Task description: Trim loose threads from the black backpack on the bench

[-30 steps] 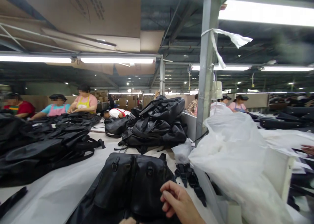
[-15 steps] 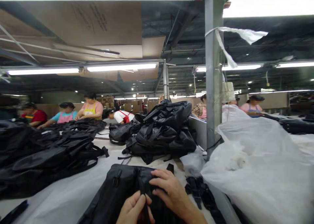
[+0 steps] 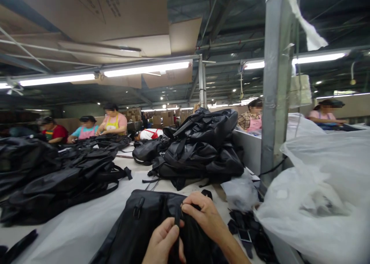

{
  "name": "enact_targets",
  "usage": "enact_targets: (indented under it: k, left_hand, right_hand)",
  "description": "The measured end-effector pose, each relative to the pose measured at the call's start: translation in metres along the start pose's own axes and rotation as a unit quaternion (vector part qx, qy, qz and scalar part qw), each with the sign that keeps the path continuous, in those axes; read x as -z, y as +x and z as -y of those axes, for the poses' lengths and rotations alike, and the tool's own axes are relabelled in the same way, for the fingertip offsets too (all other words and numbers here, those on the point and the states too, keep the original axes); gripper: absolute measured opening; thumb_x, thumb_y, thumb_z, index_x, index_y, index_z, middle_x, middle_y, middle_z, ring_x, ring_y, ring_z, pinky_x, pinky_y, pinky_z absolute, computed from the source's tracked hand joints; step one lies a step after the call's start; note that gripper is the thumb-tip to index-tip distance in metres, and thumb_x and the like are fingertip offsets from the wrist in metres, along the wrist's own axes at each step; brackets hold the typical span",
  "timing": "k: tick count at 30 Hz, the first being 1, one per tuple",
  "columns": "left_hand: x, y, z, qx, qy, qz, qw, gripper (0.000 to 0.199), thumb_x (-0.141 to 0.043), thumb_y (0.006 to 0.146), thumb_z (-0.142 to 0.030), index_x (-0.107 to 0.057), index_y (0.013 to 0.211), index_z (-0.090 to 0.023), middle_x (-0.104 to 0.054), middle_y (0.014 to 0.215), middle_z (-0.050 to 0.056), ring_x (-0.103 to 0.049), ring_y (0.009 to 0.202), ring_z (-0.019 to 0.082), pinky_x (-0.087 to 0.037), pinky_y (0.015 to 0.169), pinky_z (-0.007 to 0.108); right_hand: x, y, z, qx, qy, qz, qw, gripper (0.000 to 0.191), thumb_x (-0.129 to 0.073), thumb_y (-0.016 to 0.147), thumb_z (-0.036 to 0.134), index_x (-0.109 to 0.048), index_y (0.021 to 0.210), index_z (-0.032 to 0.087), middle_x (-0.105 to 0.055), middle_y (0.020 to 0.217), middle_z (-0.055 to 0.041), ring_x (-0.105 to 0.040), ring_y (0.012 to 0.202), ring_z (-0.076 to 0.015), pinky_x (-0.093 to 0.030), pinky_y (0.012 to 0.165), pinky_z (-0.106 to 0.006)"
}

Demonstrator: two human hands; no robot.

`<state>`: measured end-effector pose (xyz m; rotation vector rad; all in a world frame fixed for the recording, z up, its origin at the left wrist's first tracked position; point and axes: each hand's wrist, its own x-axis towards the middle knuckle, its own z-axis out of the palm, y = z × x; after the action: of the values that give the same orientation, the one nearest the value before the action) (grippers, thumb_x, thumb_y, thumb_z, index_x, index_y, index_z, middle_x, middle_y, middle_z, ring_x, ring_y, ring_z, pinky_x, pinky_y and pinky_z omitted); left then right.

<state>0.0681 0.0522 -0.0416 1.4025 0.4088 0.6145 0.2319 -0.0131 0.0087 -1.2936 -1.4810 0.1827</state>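
A black bag (image 3: 135,235) with a smooth, leather-like surface lies in front of me. A small buckle on a short strap (image 3: 137,211) sits on its upper left part. My left hand (image 3: 163,239) pinches a narrow black strap (image 3: 177,214) between thumb and fingers, over the middle of the bag. Just to the right, my right hand (image 3: 206,217) is closed in a pinch close to the strap's upper end. What lies between those right fingertips is too small to make out.
Black bags are heaped at the left (image 3: 63,187), and a taller pile of bags (image 3: 196,156) stands ahead. Right of me are black straps with buckles (image 3: 245,233), a metal post (image 3: 274,102) and a large translucent plastic bag (image 3: 323,202). Several people work at tables beyond.
My right hand's fingers, spread over the bag before, have come together in a pinch near the strap. My left hand keeps the strap. The view has shifted slightly left and down.
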Motion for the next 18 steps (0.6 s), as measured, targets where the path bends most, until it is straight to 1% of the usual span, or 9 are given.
enact_targets:
  k: [3, 5, 7, 10, 13, 15, 18]
  left_hand:
    - [-0.001, -0.002, -0.001, -0.006, -0.007, 0.000, 1.000, 0.059, -0.064, 0.080, -0.063, -0.057, 0.106, -0.011, -0.064, 0.051, 0.002, -0.052, 0.046, 0.012, -0.034, 0.052, 0.022]
    - [-0.003, -0.003, -0.003, -0.007, -0.033, 0.005, 0.999, 0.058, -0.067, 0.079, -0.060, -0.057, 0.107, -0.010, -0.066, 0.054, 0.005, -0.055, 0.049, 0.014, -0.036, 0.055, 0.022]
    - [-0.005, -0.004, -0.006, -0.004, -0.073, 0.016, 0.997, 0.055, -0.070, 0.078, -0.056, -0.059, 0.104, -0.010, -0.068, 0.057, 0.006, -0.058, 0.052, 0.014, -0.038, 0.058, 0.022]
    - [-0.007, -0.003, -0.008, 0.003, -0.121, 0.031, 0.992, 0.046, -0.073, 0.077, -0.051, -0.060, 0.096, -0.011, -0.067, 0.056, 0.005, -0.058, 0.051, 0.013, -0.039, 0.058, 0.022]
    - [-0.007, -0.004, -0.008, 0.002, -0.156, 0.040, 0.987, 0.042, -0.075, 0.075, -0.048, -0.060, 0.090, -0.012, -0.066, 0.054, 0.004, -0.059, 0.052, 0.013, -0.040, 0.059, 0.022]
    - [-0.006, -0.005, -0.008, 0.000, -0.164, 0.040, 0.986, 0.043, -0.076, 0.075, -0.047, -0.061, 0.092, -0.011, -0.067, 0.055, 0.004, -0.060, 0.053, 0.013, -0.040, 0.060, 0.022]
    - [-0.005, -0.007, -0.007, 0.002, -0.158, 0.042, 0.987, 0.042, -0.075, 0.076, -0.046, -0.061, 0.094, -0.011, -0.067, 0.057, 0.004, -0.061, 0.055, 0.014, -0.041, 0.061, 0.023]
  right_hand:
    - [-0.003, 0.000, -0.001, -0.017, -0.001, -0.014, 1.000, 0.019, -0.061, 0.085, 0.023, -0.064, 0.066, 0.020, -0.062, 0.072, 0.0019, -0.057, 0.076, -0.0154, -0.038, 0.073, -0.027]
    - [-0.005, 0.000, 0.000, -0.029, 0.003, -0.020, 0.999, 0.021, -0.061, 0.085, 0.023, -0.062, 0.064, 0.020, -0.061, 0.071, 0.0023, -0.056, 0.075, -0.0150, -0.037, 0.072, -0.027]
    - [-0.007, -0.001, 0.001, -0.036, 0.002, -0.023, 0.999, 0.022, -0.062, 0.085, 0.023, -0.061, 0.063, 0.020, -0.061, 0.069, 0.0028, -0.055, 0.073, -0.0147, -0.037, 0.071, -0.027]
    - [-0.010, -0.002, 0.002, -0.042, -0.020, -0.013, 0.999, 0.023, -0.063, 0.085, 0.022, -0.061, 0.062, 0.019, -0.061, 0.068, 0.0029, -0.056, 0.074, -0.0147, -0.037, 0.072, -0.027]
    - [-0.008, -0.003, 0.003, -0.034, -0.055, 0.022, 0.998, 0.020, -0.062, 0.086, 0.020, -0.064, 0.066, 0.020, -0.064, 0.072, 0.0025, -0.057, 0.077, -0.0153, -0.037, 0.075, -0.028]
    - [-0.003, -0.004, 0.005, -0.013, -0.065, 0.059, 0.996, 0.017, -0.060, 0.087, 0.019, -0.067, 0.073, 0.021, -0.066, 0.077, 0.0021, -0.058, 0.081, -0.0161, -0.038, 0.079, -0.029]
    - [0.012, -0.006, 0.006, 0.022, -0.043, 0.120, 0.992, 0.021, -0.053, 0.088, 0.015, -0.072, 0.090, 0.025, -0.069, 0.089, 0.0010, -0.059, 0.091, -0.0170, -0.040, 0.086, -0.030]
